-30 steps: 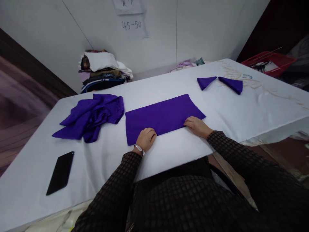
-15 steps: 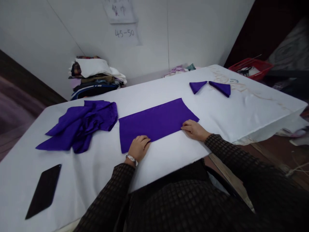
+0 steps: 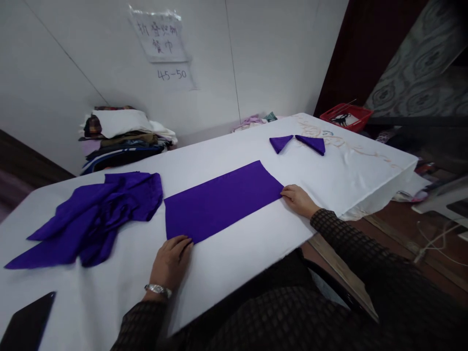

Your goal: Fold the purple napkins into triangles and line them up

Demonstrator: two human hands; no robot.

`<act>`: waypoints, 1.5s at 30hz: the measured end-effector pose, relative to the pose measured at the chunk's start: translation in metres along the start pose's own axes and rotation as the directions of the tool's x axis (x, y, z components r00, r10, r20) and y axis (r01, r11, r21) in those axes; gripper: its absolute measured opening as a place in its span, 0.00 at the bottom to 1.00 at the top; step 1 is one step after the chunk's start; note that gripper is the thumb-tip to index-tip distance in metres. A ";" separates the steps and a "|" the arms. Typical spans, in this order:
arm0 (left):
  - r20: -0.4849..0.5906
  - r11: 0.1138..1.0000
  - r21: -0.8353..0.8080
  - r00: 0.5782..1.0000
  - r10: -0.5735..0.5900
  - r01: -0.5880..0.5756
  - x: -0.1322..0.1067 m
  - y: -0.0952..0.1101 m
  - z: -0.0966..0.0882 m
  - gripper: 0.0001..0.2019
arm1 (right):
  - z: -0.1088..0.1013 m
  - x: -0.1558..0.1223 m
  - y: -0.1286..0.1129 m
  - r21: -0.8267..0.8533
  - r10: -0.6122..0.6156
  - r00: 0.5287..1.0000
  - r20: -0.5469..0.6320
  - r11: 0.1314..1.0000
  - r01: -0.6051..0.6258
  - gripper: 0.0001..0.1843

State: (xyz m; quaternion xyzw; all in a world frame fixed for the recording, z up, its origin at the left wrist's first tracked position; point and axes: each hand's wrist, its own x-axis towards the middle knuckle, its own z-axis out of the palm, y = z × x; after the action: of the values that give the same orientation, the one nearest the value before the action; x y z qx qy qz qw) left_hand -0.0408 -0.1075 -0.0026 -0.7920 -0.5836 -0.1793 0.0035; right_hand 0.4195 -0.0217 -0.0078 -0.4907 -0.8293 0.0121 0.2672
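Observation:
A purple cloth napkin (image 3: 223,202), folded to a long rectangle, lies flat on the white-covered table (image 3: 234,273) before me. My left hand (image 3: 173,261), with a metal watch at the wrist, has its fingers closed over the near left corner. At the near right corner, my right hand (image 3: 297,199) pinches the cloth between thumb and fingertips. Left of the napkin is a loose heap of purple cloths (image 3: 109,209). Two small folded purple triangles, a left one (image 3: 281,143) and a right one (image 3: 312,144), rest beyond it to the right.
A dark flat phone or tablet (image 3: 29,321) lies at the near left. Stacked folded clothes (image 3: 126,136) stand against the white wall, below paper signs (image 3: 159,36). A red basket (image 3: 347,117) is at the far right. White cables (image 3: 435,239) run beyond the table's right side.
My left hand has slid left along the near edge to the corner, and my right hand has moved outward to the right corner. The camera view has shifted.

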 end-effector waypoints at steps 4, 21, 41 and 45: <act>0.001 0.999 0.001 0.999 0.033 -0.033 0.001 0.002 0.002 0.17 | -0.003 -0.001 0.017 0.060 0.207 0.975 -0.086 0.977 -0.202 0.13; 0.101 0.933 0.172 0.936 -0.337 0.317 0.029 -0.015 0.012 0.24 | 0.021 0.029 0.015 -0.008 0.318 0.948 -0.018 0.948 -0.318 0.06; 0.158 0.945 0.217 0.947 -0.281 0.244 0.135 -0.038 0.021 0.30 | 0.082 0.151 -0.101 0.188 -0.108 0.894 0.435 0.982 0.027 0.37; 0.187 0.928 0.219 0.920 -0.345 0.303 0.138 -0.046 0.034 0.32 | 0.094 0.168 -0.085 0.135 -0.100 0.874 0.475 0.990 0.040 0.38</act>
State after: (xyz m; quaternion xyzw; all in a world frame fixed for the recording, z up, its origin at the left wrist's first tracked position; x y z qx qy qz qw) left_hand -0.0385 0.0419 -0.0037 -0.6953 -0.7178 -0.0326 -0.0180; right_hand 0.2451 0.0949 0.0075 -0.4247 -0.8846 0.1739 0.0825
